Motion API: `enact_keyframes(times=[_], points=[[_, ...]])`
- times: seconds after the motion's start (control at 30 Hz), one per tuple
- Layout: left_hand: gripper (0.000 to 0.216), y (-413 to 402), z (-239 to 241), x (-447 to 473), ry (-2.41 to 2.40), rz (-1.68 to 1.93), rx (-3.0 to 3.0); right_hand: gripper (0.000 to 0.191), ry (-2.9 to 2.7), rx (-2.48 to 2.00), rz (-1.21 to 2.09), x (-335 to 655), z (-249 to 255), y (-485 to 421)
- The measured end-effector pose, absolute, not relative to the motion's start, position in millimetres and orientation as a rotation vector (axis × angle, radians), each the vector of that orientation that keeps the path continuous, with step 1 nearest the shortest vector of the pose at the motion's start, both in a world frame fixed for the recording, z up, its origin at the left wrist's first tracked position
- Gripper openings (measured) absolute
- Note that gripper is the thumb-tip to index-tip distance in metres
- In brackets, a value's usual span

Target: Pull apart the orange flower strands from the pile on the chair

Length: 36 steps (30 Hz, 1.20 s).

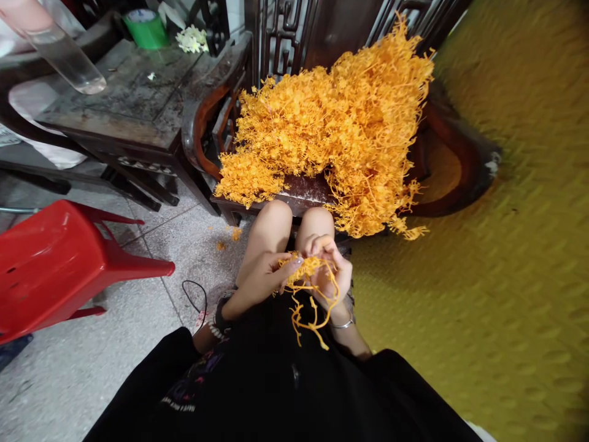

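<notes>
- The left hand [278, 270] is closing its thumb and fingers on an orange sprig [307, 267].
- The right hand [332, 265] is curling half shut and gripping the sprig's other side with its fingertips; its palm is partly showing.
- The sprig is sitting between both hands, its loose stems hanging below them towards the black shirt [257, 380].
- The knees [271, 224] are standing just ahead of the hands, between them and the chair [306, 186].
- A big orange pile [335, 116] is covering most of the chair beyond the knees, spilling over the front edge ahead of the right hand.
- Orange scraps [236, 234] are lying on the floor [142, 307], ahead and left of the left hand.
- A red stool [55, 258] is standing well left of the hands.
- Farther ahead on the left, a table [133, 80] is holding green tape [148, 31], white flowers [192, 40] and a bottle [69, 61].
- A yellow surface [483, 307] is filling the space right of the right hand.
</notes>
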State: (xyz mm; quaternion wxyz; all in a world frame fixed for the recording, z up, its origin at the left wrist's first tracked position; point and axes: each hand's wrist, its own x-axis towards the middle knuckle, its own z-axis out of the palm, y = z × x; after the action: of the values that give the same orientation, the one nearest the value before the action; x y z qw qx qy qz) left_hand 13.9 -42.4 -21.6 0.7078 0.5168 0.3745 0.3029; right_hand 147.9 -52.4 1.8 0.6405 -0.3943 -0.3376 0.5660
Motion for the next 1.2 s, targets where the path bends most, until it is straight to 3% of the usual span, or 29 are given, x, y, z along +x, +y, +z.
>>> enact_keyframes(times=[0.17, 0.53, 0.87, 0.97, 1.2], points=[[0.044, -43, -25, 13, 0.797, 0.593, 1.034, 0.033, -0.975, -0.988, 1.033, 146, -9, -58], [0.056, -37, -25, 7, 0.776, 0.522, 1.022, 0.018, -1.407, -0.983, 0.886, 146, -24, -64], [0.042, -31, -19, -4, 0.804, 0.641, 0.985, 0.012, -1.788, -1.184, 0.799, 159, -9, -63], [0.041, -32, -18, -5, 0.824, 0.673, 1.035, 0.021, -1.835, -1.259, 0.962, 165, -2, -64], [0.041, -29, -10, -10, 0.612, 0.497, 1.208, 0.033, -1.158, -0.999, 1.854, 167, -3, -72]])
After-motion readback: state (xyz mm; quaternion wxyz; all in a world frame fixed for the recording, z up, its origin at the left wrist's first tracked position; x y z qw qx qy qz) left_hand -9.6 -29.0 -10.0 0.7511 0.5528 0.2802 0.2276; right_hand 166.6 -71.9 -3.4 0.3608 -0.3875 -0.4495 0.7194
